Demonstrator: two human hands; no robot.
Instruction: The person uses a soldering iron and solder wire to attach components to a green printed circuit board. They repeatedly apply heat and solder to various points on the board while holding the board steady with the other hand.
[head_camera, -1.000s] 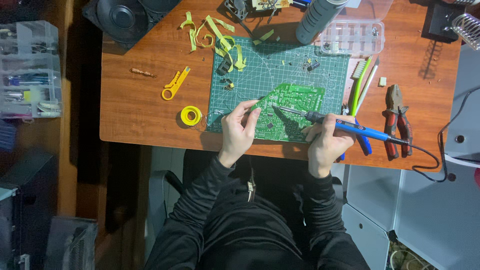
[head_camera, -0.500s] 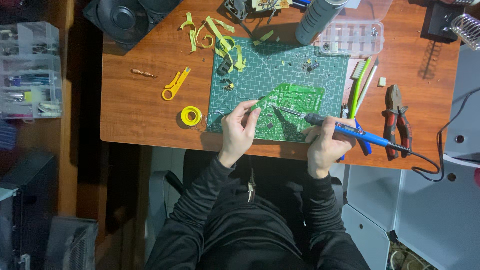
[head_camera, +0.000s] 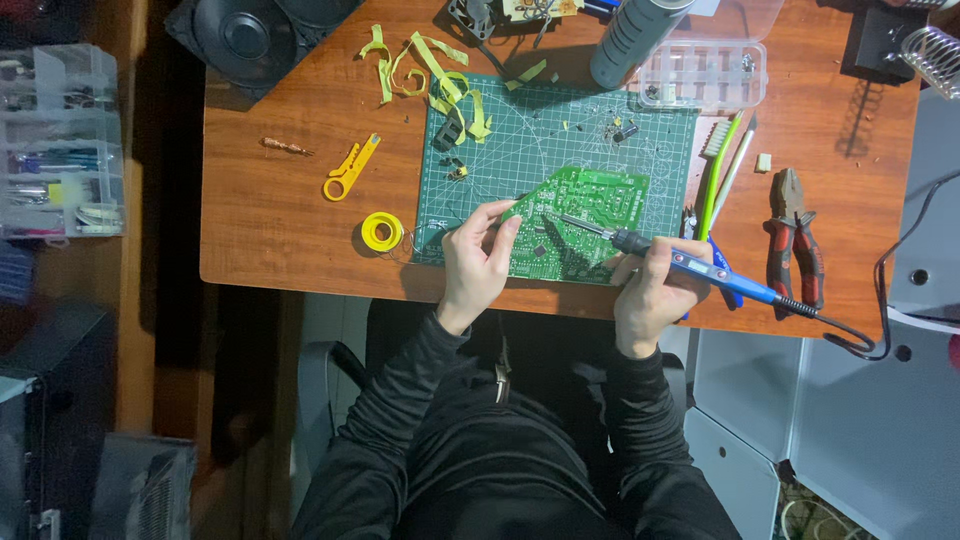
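Now, over a wooden worktop (head_camera: 280, 220): left hand (head_camera: 478, 262) at the near-left edge of a green circuit board (head_camera: 575, 222), fingers curled, thumb and forefinger pinched together at the board's left corner; whatever sits in that grip too thin to make out. Right hand (head_camera: 650, 290) closed round the blue handle of a soldering iron (head_camera: 690, 265), grip wrapped tight, metal tip pointing left and resting on or just over the board's middle; contact not clear. Cable trailing from the handle's far end off the right edge of the worktop.

Board lying flat on a green cutting mat (head_camera: 600, 140), toward its near side, tilted slightly. Small dark components scattered on the mat's far half. Yellow-green strips of tape (head_camera: 430, 75) curled at the mat's far-left corner. Left of the mat, a yellow roll (head_camera: 381, 231) close by, a yellow wire stripper (head_camera: 348, 172) farther out. Right of the mat, a green-handled brush (head_camera: 718, 170), then red-handled pliers (head_camera: 795, 235). Clear compartment box (head_camera: 705, 75) and a grey can (head_camera: 635, 35) at the far edge.
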